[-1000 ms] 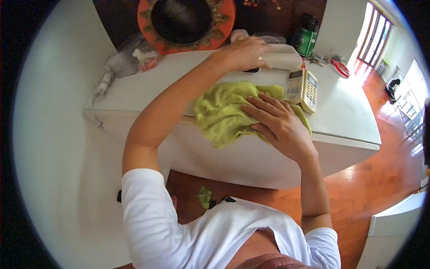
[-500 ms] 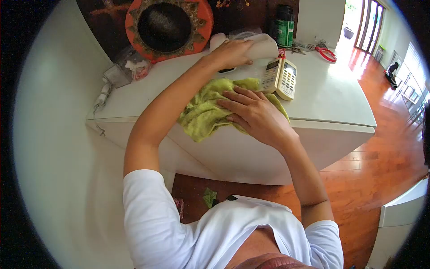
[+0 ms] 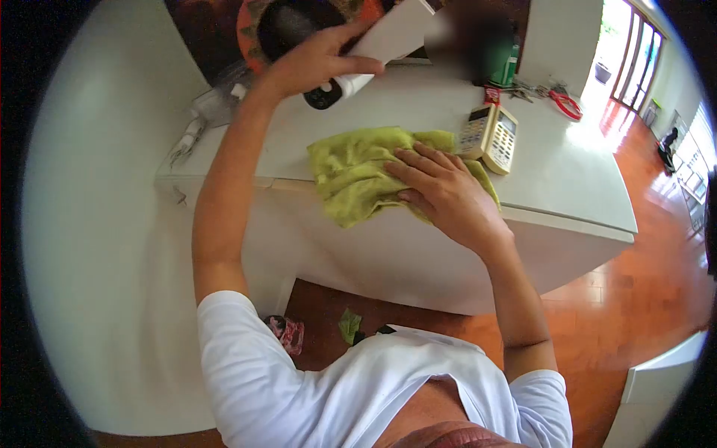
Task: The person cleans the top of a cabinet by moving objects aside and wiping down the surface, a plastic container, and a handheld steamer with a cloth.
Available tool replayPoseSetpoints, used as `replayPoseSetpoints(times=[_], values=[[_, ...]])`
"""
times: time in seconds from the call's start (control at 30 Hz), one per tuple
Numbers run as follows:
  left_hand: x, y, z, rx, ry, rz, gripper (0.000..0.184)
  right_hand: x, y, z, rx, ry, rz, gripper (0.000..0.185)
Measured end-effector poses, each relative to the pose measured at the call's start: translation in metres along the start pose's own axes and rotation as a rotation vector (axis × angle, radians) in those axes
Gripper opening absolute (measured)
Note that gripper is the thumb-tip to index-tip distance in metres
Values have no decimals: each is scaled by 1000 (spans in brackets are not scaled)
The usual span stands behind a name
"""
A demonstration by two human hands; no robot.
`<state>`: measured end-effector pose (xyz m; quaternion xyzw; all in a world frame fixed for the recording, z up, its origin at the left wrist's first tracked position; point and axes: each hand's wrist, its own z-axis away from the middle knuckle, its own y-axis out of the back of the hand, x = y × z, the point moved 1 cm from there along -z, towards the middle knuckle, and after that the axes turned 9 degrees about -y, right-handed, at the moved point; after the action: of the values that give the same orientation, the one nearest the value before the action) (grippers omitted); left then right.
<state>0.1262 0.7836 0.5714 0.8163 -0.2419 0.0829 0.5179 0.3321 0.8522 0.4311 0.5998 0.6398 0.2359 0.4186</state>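
Note:
At the top of the view my left hand [image 3: 317, 63] is closed around a white object [image 3: 396, 31] with a flat, elongated body, tilted above the cabinet top. Below the fingers shows a rounded white part with a black end [image 3: 325, 95]; I cannot tell whether it belongs to the same object. My right hand [image 3: 448, 190] lies flat, fingers stretched out, on a crumpled yellow-green cloth [image 3: 358, 168]. The cloth hangs partly over the front edge of the white cabinet [image 3: 560, 168]. Just beyond my right fingers, two cream remote controls [image 3: 489, 138] lie side by side.
An orange-rimmed round frame [image 3: 250, 37] stands at the back. A green container [image 3: 506, 67], partly blurred, and red-handled scissors [image 3: 566, 104] are at the back right. A white plug and cord [image 3: 190, 134] lie at the left end. Wooden floor [image 3: 590, 299] extends right.
My left hand has lifted the white object and moved it left, tilting it. The cloth's left side lies flatter and more spread out. My right hand stays on the cloth.

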Motion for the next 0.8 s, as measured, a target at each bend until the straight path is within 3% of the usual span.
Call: replayPoseSetpoints(times=[0.17, 0.27, 0.3, 0.4, 0.6, 0.8], values=[[28, 55, 72, 114, 211, -49, 69, -3, 1, -1, -23, -10, 9, 43], [66, 74, 113, 68, 213, -128, 70, -7, 1, -4, -42, -37, 1, 43], [73, 76, 126, 115, 197, -214, 60, -8, 1, -5, -43, -31, -2, 43], [78, 89, 155, 77, 405, -224, 68, -13, 3, -8, -39, -33, 18, 41], [6, 89, 196, -49, 396, -694, 65, -16, 1, -10, -71, -64, 37, 40], [-57, 70, 192, -198, 633, -814, 56, -13, 3, -10, -62, -44, 28, 41]])
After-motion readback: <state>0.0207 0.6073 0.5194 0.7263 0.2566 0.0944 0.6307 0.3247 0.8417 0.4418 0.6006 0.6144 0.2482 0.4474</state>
